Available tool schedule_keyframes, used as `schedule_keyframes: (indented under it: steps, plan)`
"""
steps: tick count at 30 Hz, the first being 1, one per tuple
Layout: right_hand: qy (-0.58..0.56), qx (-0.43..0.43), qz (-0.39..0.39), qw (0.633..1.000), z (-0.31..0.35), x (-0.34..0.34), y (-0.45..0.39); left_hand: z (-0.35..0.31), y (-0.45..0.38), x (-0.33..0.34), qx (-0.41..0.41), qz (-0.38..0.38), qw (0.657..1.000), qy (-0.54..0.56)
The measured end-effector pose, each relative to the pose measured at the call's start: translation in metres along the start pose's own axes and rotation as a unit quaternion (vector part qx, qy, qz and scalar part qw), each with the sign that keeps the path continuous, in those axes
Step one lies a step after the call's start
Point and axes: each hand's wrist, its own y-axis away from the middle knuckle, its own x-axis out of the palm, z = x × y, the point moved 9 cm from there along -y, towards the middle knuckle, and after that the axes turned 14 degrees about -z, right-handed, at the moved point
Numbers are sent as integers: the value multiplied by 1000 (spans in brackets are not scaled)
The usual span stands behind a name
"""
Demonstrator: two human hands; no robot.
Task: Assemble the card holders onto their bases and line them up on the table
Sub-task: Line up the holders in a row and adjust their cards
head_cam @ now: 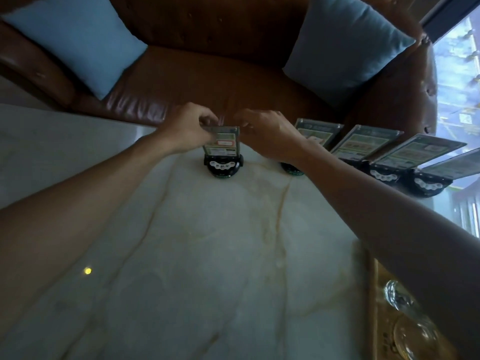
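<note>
Two hands meet at frame centre: the left hand [187, 128] pinches the holder [222, 141] standing in its base [223, 166]; the right hand [265, 133], fingers curled, touches its top corner, hiding part of the row [389, 149] of holders at right. Cushions [78, 40] sit on the sofa [207, 81] behind the table [207, 242].

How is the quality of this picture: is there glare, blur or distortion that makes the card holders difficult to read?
Head view: dim and soft overall, so the print on the card holder between the hands is unreadable; wide-angle distortion bends the table edge and leans the holders at right outward; a small bright glare spot sits on the marble; the window is overexposed.
</note>
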Motion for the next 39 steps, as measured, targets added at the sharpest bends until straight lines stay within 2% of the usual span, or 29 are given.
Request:
schedule_keyframes:
  steps: [3, 8, 14, 23, 39]
  plan:
    - [19, 3, 23, 1000, 8, 20, -12, 19, 7, 3, 16, -6, 1000, 6]
    - [38, -3, 4, 999, 3, 11, -21, 13, -4, 2, 41, -68, 997, 16]
    - [71, -2, -19, 997, -27, -12, -14, -24, -20, 17, 96, -71, 993, 9]
    - [100, 32, -36, 994, -62, -27, -8, -51, -37, 35, 110, -69, 991, 27]
    - [93, 44, -44, 994, -74, -35, 1, -56, -42, 53, 116, -65, 990, 55]
